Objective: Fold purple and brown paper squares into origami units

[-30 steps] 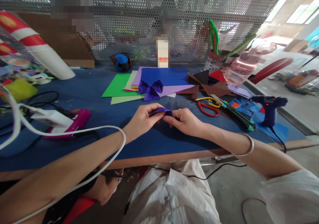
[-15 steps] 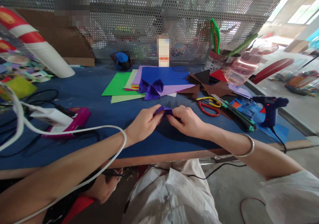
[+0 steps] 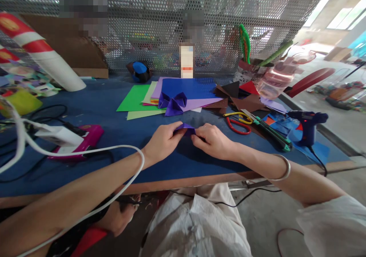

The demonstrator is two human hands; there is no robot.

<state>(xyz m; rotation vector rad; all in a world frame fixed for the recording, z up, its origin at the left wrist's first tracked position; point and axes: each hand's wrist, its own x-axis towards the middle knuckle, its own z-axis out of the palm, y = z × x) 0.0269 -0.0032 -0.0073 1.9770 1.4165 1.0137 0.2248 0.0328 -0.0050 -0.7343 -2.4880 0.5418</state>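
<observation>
Between my two hands is a small folded piece of purple paper [image 3: 187, 128], held just above the blue tabletop. My left hand [image 3: 166, 139] pinches its left end between thumb and fingers. The right end is gripped by my right hand [image 3: 213, 139], its fingers curled over the paper and partly hiding it. Just beyond lies a folded purple paper shape [image 3: 173, 104] with several points, resting against a stack of coloured sheets topped by a dark blue sheet [image 3: 188, 87].
To the right lie scissors [image 3: 238, 123], a green box cutter [image 3: 271, 133], brown paper scraps [image 3: 248, 102] and a glue gun [image 3: 309, 125]. A pink bottle [image 3: 276, 80] stands behind them. On the left, a magenta power strip [image 3: 93, 135] has a white cable [image 3: 114, 147] crossing my left forearm.
Both hands stay on the purple paper with only a slight shift of the fingers. The whole view has moved slightly.
</observation>
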